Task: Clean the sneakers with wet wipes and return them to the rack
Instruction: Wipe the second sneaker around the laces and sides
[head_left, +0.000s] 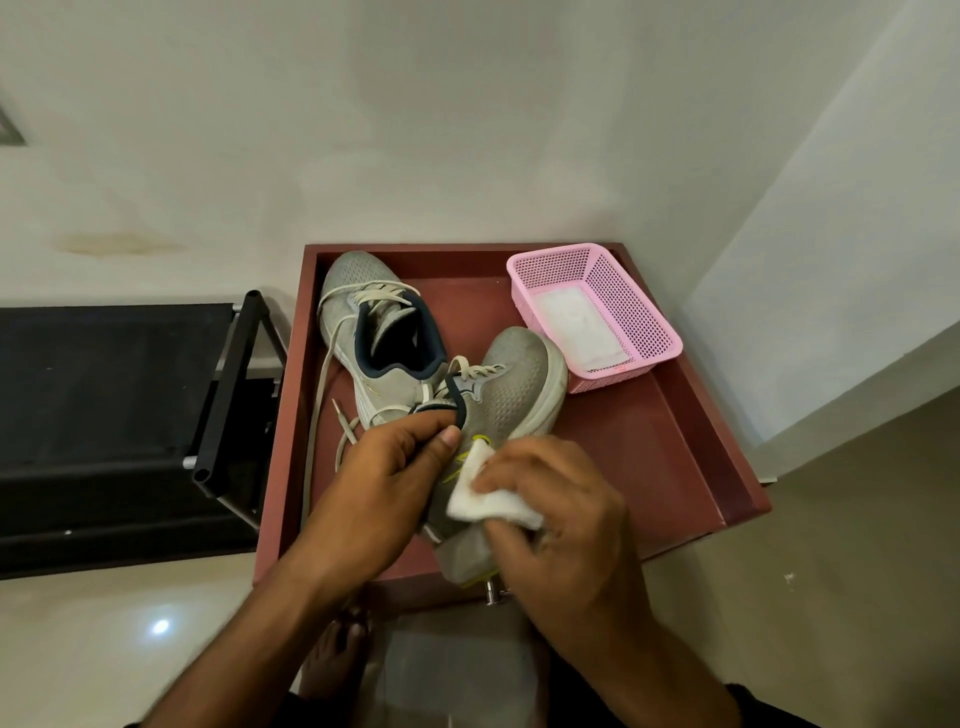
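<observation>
Head view: I see the left hand gripping the collar of the sneaker at frame centre.
Right hand: presses a wet wipe on its side.
Risk: trailing laces may snag in lifting.

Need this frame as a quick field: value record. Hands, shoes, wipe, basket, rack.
left hand: grips the collar of the near sneaker
right hand: presses a white wipe on that sneaker's side
near sneaker: grey, tilted, toe pointing away
far sneaker: grey, lying on the red tray, laces loose
pink basket: at the tray's far right corner, white pack inside
rack: black, left of the tray
stage: wiping under way, neither sneaker on the rack
</observation>
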